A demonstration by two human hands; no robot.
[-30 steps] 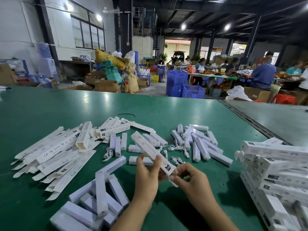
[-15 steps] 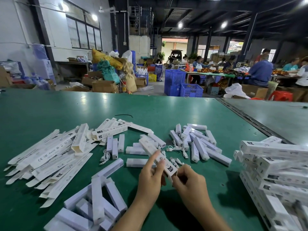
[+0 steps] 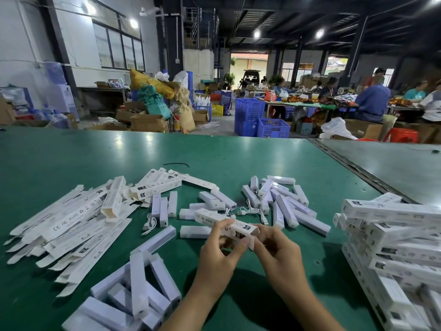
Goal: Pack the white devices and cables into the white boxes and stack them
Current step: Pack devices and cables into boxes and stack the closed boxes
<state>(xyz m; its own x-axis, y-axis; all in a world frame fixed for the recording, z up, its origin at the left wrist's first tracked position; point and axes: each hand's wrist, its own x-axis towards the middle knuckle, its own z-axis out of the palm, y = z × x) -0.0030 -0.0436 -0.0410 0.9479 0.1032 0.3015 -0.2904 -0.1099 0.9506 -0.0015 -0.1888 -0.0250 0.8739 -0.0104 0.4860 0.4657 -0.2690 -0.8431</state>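
Note:
I hold one long white box (image 3: 214, 220) low over the green table (image 3: 71, 163), lying almost level, its far end pointing left. My left hand (image 3: 218, 254) grips its near part between thumb and fingers. My right hand (image 3: 278, 253) pinches the box's right end, where a small flap sticks out. Flat unfolded white boxes (image 3: 71, 220) fan out at the left. White devices (image 3: 286, 206) lie in a loose heap at centre right, with white cables (image 3: 253, 211) beside them. Packed boxes (image 3: 393, 247) are stacked at the right.
More white devices (image 3: 140, 290) are piled near the table's front left. Another cable (image 3: 149, 223) lies by three upright-lying devices (image 3: 163, 206). A metal seam (image 3: 353, 170) divides this table from a grey one. Beyond are blue crates (image 3: 260, 120), cartons and seated people.
The box has dropped from a steep tilt to nearly level and come closer to me. Both hands have kept hold of it and my right hand now works at its end flap.

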